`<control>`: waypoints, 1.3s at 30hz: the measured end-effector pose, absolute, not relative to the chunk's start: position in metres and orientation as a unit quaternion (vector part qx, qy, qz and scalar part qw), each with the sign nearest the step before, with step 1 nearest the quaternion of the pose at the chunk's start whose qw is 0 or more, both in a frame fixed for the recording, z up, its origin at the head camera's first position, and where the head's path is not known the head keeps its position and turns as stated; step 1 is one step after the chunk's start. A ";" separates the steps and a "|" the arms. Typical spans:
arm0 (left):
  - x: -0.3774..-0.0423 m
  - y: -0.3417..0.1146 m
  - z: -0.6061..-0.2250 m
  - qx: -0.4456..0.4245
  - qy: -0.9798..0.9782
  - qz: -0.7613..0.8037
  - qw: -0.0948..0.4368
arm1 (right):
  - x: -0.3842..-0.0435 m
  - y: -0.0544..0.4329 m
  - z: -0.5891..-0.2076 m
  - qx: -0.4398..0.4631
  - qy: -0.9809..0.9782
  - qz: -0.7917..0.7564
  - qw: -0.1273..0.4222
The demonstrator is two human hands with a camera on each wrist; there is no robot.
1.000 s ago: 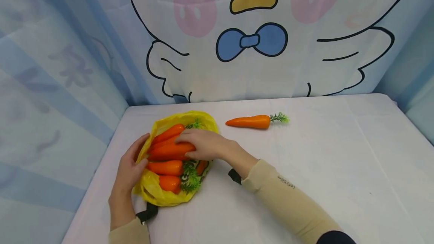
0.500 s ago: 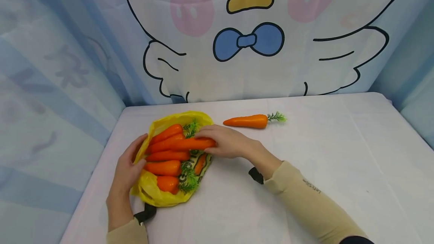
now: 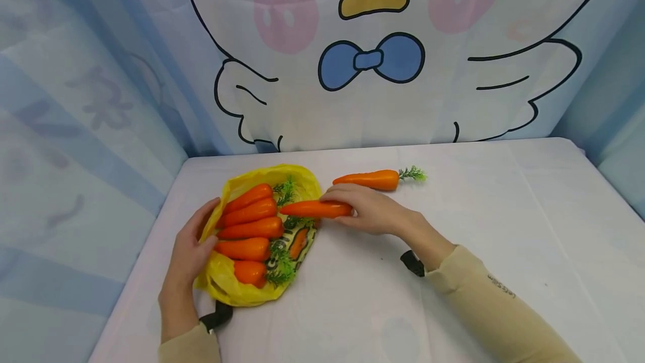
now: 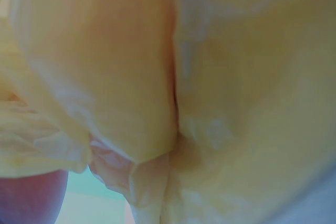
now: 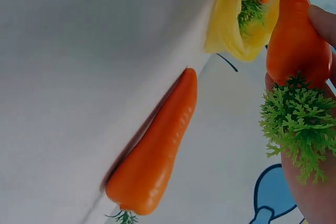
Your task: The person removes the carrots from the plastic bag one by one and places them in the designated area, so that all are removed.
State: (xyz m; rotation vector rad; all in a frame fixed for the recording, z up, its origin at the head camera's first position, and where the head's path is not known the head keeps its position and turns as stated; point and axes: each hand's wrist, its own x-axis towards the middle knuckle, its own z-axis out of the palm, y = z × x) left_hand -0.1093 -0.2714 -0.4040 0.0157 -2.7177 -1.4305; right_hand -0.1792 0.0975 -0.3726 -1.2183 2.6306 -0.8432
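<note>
My right hand (image 3: 375, 213) grips a carrot (image 3: 313, 209) by its thick end, over the right rim of the yellow plastic bag (image 3: 221, 279). In the right wrist view, green leaves (image 5: 299, 119) hang from the held carrot (image 5: 296, 40). The bag lies with its mouth up, and several carrots (image 3: 252, 228) sit inside in a row. My left hand (image 3: 188, 245) holds the bag's left edge, thumb on the inner side. Yellow plastic (image 4: 105, 77) fills most of the left wrist view.
Another carrot (image 3: 375, 179) with a green top lies on the white table (image 3: 504, 212) behind my right hand. A printed cartoon curtain (image 3: 383, 111) hangs at the table's back edge, and a blue patterned one (image 3: 90, 184) on the left.
My right hand has drawn one carrot rightward out of the row, its tip now near the bag's right side. The left hand stays on the bag, and the loose carrot has not moved.
</note>
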 end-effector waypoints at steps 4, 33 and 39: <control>-0.110 -0.272 -0.405 -0.001 -0.884 -0.465 0.041 | -0.177 0.108 -0.371 -0.397 0.872 -0.281 0.053; -0.108 -0.271 -0.406 0.002 -0.886 -0.462 0.044 | -0.170 0.169 -0.394 -0.300 0.907 -0.288 0.069; -0.109 -0.270 -0.405 0.008 -0.884 -0.466 0.037 | -0.175 0.174 -0.400 -0.297 0.910 -0.276 0.084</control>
